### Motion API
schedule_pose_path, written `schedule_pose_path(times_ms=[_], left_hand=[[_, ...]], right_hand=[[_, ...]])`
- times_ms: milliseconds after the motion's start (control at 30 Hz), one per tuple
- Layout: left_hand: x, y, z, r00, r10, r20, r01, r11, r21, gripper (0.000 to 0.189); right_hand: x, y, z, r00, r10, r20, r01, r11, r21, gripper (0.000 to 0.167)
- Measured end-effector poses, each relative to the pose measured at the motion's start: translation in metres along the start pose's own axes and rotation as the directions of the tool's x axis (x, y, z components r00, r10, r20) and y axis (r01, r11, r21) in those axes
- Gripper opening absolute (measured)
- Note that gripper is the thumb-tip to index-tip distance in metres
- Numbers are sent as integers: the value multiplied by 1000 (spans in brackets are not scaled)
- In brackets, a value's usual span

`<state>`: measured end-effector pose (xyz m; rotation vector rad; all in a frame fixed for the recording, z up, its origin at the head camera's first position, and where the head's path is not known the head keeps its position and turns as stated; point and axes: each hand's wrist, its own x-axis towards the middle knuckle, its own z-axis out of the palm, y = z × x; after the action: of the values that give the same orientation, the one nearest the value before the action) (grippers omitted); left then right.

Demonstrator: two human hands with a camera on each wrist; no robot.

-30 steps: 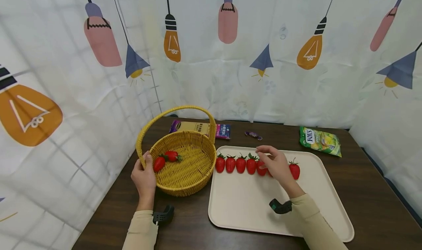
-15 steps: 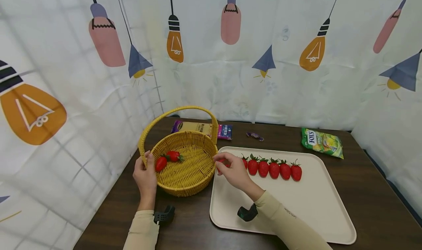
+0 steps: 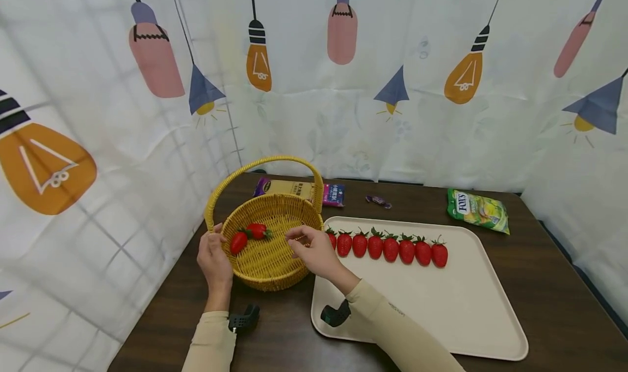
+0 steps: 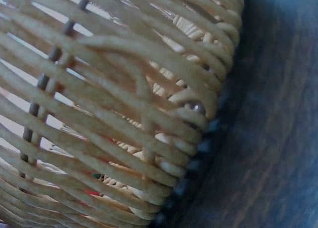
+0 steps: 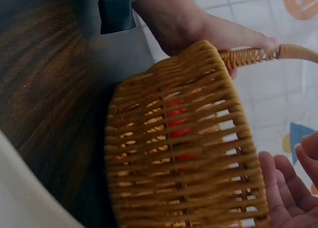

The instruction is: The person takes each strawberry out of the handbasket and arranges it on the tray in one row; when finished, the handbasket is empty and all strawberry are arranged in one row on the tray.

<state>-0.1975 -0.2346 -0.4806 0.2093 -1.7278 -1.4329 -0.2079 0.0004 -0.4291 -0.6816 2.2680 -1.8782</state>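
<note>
A yellow wicker basket [image 3: 275, 279] with an arched handle stands on the dark table. My left hand [image 3: 215, 260] holds it at the left foot of the handle. Inside lie two red strawberries [image 3: 239, 243], side by side near the left wall. Over the basket's right part hovers my right hand [image 3: 314, 252], fingers loosely bent; no object shows in it. In the right wrist view, the fingers of that hand [image 5: 290, 188] appear beyond the basket rim, apart from the thumb. The left wrist view shows mostly basket weave [image 4: 114, 104].
Right of the basket, a cream tray [image 3: 417, 312] bears a row of several strawberries [image 3: 375, 247] along its far side. Behind stand a purple-and-tan snack packet [image 3: 289, 188], a small wrapped candy [image 3: 378, 202] and a green candy bag [image 3: 478, 211]. A patterned curtain [image 3: 314, 115] hangs behind.
My right hand has moved left from above the strawberry row, past the tray's left end, to over the basket. My left hand has stayed on the basket.
</note>
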Motion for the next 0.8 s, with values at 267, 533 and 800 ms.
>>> schedule_pose_path(times_ms=[267,533,800], left_hand=[[0,4,0,999,-33,13,33,999,15,51],[-1,2,0,999,-39,14,39,999,9,49],[-1,3,-1,999,26,-29,-22,991,131,52]], right_hand=[[20,4,23,998,-29,58,33,996,-83,19],[39,3,40,988,68,142,-49,990,-132,22],[57,5,50,969,173,175,-158,983,-95,24]])
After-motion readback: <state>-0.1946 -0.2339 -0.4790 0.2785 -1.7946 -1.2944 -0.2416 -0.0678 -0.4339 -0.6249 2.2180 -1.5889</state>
